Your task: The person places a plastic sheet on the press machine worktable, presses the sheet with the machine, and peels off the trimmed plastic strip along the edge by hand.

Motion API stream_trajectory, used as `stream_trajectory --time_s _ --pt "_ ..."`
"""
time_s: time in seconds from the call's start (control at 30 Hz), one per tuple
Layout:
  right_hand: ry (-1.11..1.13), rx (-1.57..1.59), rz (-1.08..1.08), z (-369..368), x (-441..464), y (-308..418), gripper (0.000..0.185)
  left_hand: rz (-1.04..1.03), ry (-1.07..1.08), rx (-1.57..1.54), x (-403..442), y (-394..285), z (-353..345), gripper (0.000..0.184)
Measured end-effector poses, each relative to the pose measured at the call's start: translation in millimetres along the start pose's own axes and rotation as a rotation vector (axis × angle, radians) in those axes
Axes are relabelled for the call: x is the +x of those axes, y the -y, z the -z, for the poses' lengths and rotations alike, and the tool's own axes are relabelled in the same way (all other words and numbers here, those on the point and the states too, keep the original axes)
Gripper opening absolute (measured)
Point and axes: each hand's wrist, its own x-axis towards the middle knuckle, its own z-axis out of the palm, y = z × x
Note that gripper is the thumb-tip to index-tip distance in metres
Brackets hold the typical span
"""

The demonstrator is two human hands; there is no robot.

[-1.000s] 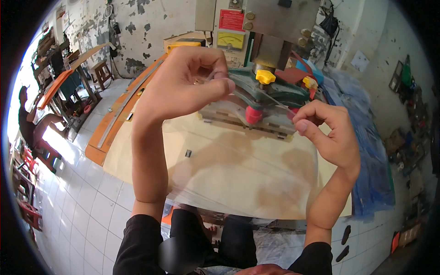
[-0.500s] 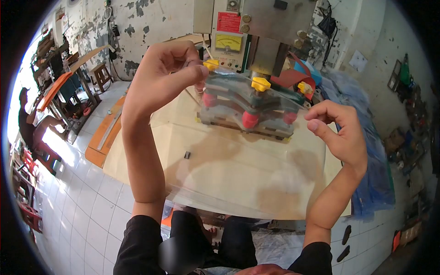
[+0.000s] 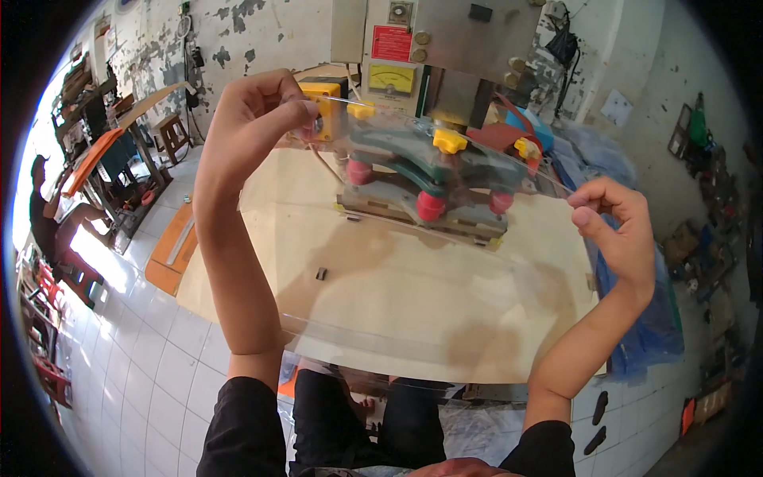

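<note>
Clear sheet [image 3: 421, 306] spans sideways between left hand [image 3: 256, 119] and right hand [image 3: 621, 230], each pinched closed on its far edge.

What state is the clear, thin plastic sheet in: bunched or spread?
Spread: the sheet spans the gap between left hand and right hand, with the dark green curved frame showing through it.
</note>
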Motion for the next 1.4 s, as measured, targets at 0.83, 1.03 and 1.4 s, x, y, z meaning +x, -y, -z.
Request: stream_trajectory --time_s 0.83,1.03,1.4 --pt "-0.007 -0.027 0.082 -5.8 6.8 -10.9 0.018 0.016 -0.069 0.05 1.8 2.2 6.4 0.018" --pt "-0.036 0.011 0.081 -8.8 8.8 -12.0 0.015 0.008 -0.065 0.06 0.6 2.9 6.3 0.018" --pt "-0.105 0.123 0.038 -6.7 7.1 -12.4 0.011 -0.005 -0.054 0.051 2.5 6.8 8.9 0.02"
